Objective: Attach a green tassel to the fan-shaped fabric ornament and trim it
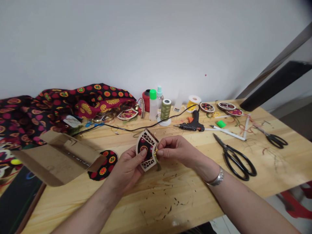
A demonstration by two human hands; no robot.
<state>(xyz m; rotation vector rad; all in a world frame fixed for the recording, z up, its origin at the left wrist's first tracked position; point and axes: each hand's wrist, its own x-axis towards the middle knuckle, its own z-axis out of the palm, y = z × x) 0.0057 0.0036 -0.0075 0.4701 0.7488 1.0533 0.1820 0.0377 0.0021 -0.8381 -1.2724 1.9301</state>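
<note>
Just over the near-middle of the pale wooden table, the left hand is clamped on a fan-shaped, pale-wood-framed piece with dark floral fabric, long axis roughly near-to-far. Right hand's pinching the yellow-green cord at its right edge, so it's nearest that. Black-handled metal scissors lie well off right.

Head camera, single view: worn on the person's head, set above the near side of the wooden surface, facing forward and down across it. Range: close over the left forearm and right forearm, farther to the pale wall. Coverage: wide, taking in floor at near right.
</note>
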